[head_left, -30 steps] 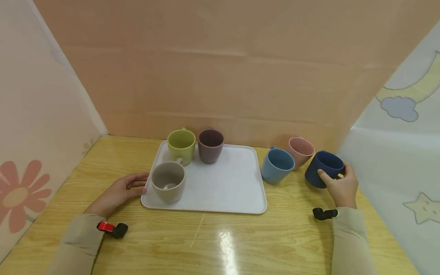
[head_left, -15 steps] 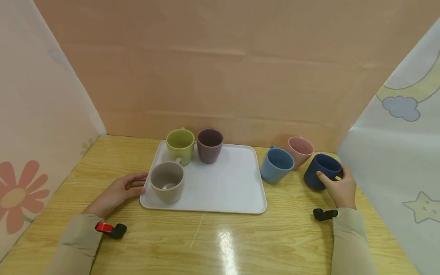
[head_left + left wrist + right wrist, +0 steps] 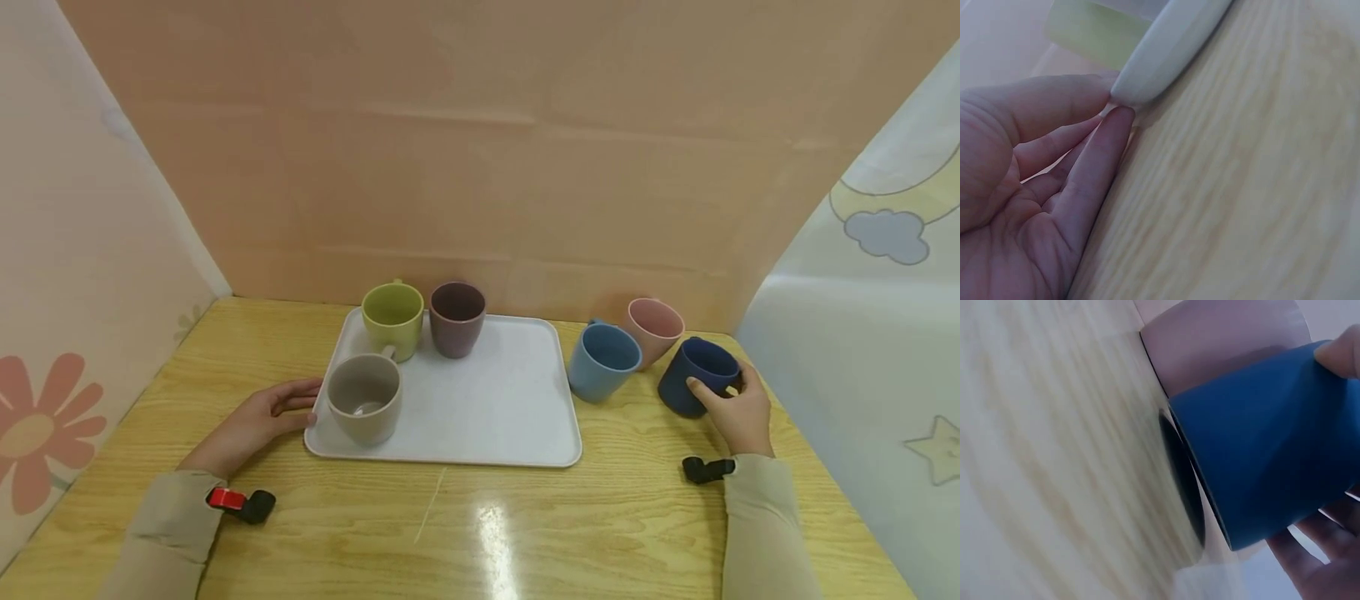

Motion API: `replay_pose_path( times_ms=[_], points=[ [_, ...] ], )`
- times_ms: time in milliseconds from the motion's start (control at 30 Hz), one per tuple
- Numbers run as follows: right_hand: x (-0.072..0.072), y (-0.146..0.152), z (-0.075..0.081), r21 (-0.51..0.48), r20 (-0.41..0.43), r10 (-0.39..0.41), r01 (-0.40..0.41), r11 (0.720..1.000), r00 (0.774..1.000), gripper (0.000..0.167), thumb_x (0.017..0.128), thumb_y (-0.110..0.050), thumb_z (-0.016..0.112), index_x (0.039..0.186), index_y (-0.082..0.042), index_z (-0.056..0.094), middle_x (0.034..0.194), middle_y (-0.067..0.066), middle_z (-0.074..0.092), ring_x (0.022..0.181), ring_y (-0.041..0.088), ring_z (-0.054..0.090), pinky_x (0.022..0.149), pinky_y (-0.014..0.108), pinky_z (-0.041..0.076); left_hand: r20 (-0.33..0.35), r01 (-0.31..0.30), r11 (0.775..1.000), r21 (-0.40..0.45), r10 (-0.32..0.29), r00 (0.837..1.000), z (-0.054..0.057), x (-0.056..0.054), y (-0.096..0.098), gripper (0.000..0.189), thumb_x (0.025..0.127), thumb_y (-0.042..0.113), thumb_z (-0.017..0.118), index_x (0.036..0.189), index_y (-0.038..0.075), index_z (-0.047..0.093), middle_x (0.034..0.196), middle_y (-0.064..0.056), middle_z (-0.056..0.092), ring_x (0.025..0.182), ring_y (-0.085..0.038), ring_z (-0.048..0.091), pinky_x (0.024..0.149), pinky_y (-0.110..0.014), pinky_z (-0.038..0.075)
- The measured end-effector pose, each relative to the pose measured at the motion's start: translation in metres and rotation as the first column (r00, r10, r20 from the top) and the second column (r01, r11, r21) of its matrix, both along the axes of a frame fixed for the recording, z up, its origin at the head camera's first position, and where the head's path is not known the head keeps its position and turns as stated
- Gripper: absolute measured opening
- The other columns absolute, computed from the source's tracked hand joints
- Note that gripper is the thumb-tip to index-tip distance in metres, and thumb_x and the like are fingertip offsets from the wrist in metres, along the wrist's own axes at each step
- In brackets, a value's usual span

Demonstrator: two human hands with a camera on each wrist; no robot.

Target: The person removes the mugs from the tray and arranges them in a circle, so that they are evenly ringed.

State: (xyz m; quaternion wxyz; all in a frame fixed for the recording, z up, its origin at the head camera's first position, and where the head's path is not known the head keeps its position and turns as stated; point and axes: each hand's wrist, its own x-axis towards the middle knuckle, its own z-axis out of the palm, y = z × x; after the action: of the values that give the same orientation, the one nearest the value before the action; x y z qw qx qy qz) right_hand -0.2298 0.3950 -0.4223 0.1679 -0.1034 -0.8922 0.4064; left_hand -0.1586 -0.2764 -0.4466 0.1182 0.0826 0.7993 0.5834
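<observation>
Three on, three off, one in hand

The fingers and thumb of the right hand pinch the navy mug near the counter's far right corner, its base at least partly raised. The fingers and thumb of the left hand pinch the left rim of the white tray. The light blue mug and pink mug stand toward the counter's far edge, right of the tray. The beige mug, green mug and purple mug sit on it. The work looks about halfway, three mugs apparently left.
</observation>
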Motion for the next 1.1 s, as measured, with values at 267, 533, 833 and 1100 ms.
replay_pose_path(
  times_ms=[267, 533, 833, 1100],
  points=[
    [-0.001, 0.011, -0.006, -0.049, 0.002, 0.149, -0.149, 0.988, 0.989, 0.08, 0.098, -0.029, 0.069, 0.161, -0.009, 0.024, 0.156, 0.022, 0.034, 0.144, 0.028, 0.038, 0.101, 0.01, 0.04, 0.013, 0.0, 1.0, -0.007, 0.0, 1.0, -0.001, 0.0, 0.001, 0.068, 0.098, 0.028, 0.07, 0.154, 0.004, 0.04, 0.154, -0.017, 0.044, 0.121, 0.003, 0.054, 0.095, -0.011, 0.043],
    [-0.003, 0.019, -0.006, -0.052, 0.007, 0.156, -0.155, 0.986, 0.988, 0.085, 0.097, -0.027, 0.07, 0.162, -0.009, 0.019, 0.147, 0.018, 0.032, 0.119, 0.015, 0.046, 0.08, 0.006, 0.041, 0.007, -0.002, 1.0, -0.031, 0.002, 1.0, 0.0, 0.0, 0.0, 0.069, 0.098, 0.03, 0.07, 0.154, 0.005, 0.04, 0.153, -0.017, 0.045, 0.122, 0.002, 0.053, 0.095, -0.01, 0.042],
    [0.0, 0.028, -0.007, -0.095, 0.021, 0.196, -0.194, 0.976, 0.98, 0.079, 0.102, -0.027, 0.063, 0.162, -0.011, 0.015, 0.161, 0.021, 0.028, 0.134, 0.021, 0.039, 0.089, 0.004, 0.036, -0.001, 0.015, 0.999, -0.034, -0.015, 1.0, 0.001, 0.0, -0.002, 0.069, 0.099, 0.029, 0.069, 0.155, 0.004, 0.038, 0.153, -0.019, 0.045, 0.123, 0.002, 0.052, 0.095, -0.01, 0.042],
    [0.007, 0.026, 0.002, -0.084, -0.012, 0.177, -0.177, 0.981, 0.984, 0.072, 0.102, -0.028, 0.063, 0.162, -0.013, 0.026, 0.154, 0.017, 0.032, 0.122, 0.001, 0.043, 0.084, 0.005, 0.039, 0.016, 0.011, 0.999, -0.051, -0.01, 1.0, -0.002, -0.003, -0.003, 0.07, 0.098, 0.031, 0.069, 0.155, 0.006, 0.038, 0.154, -0.017, 0.044, 0.119, 0.008, 0.052, 0.095, -0.009, 0.041]
  ],
)
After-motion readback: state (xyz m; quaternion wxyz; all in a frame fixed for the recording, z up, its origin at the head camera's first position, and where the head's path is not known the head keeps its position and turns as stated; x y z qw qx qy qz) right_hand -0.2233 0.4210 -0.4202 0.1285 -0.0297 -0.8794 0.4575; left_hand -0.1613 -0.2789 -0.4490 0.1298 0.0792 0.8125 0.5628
